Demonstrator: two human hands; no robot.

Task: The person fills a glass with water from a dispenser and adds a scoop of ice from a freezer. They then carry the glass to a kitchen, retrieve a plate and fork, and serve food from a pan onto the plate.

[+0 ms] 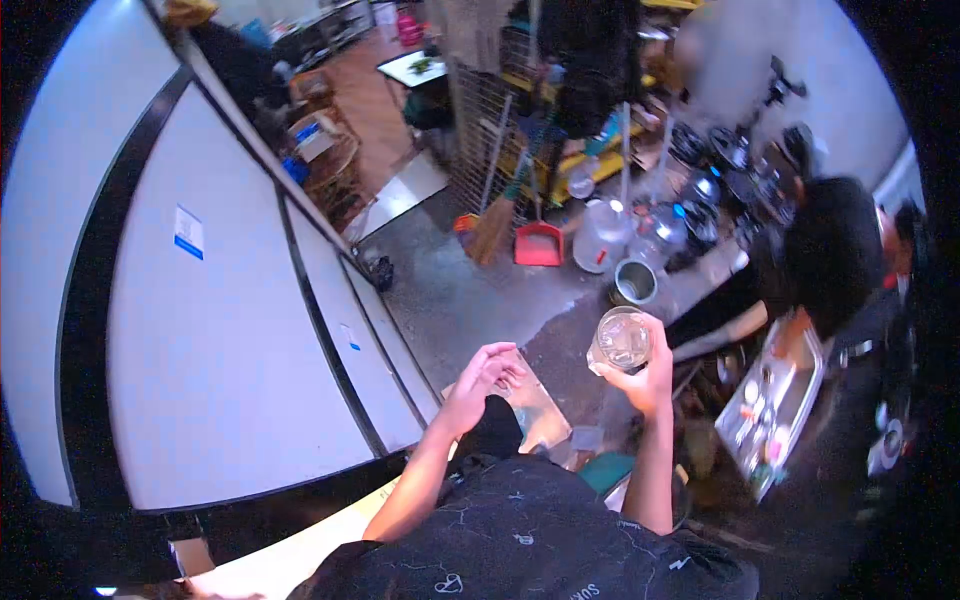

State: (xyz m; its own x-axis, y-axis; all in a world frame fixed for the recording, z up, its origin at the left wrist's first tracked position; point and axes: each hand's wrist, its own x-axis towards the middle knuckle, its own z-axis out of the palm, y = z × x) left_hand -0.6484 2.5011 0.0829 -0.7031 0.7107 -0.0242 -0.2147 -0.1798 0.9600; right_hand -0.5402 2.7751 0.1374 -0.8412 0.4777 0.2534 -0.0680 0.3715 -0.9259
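A clear drinking glass (623, 338) is held up in my right hand (648, 372), with the fingers wrapped round its side. Its contents, if any, I cannot make out. To the left, my left hand (488, 375) hangs in the air with loosely bent fingers and nothing in it. Below that hand lies a flat cardboard-like sheet (537, 400) on or near the floor.
White panels (230, 330) line the left side. Ahead stand a broom (492, 232), a red dustpan (539, 245), a large clear plastic container (601, 238) and a metal bucket (635, 282). At right, a person in dark clothes (825, 240) bends near a cluttered sink (735, 425).
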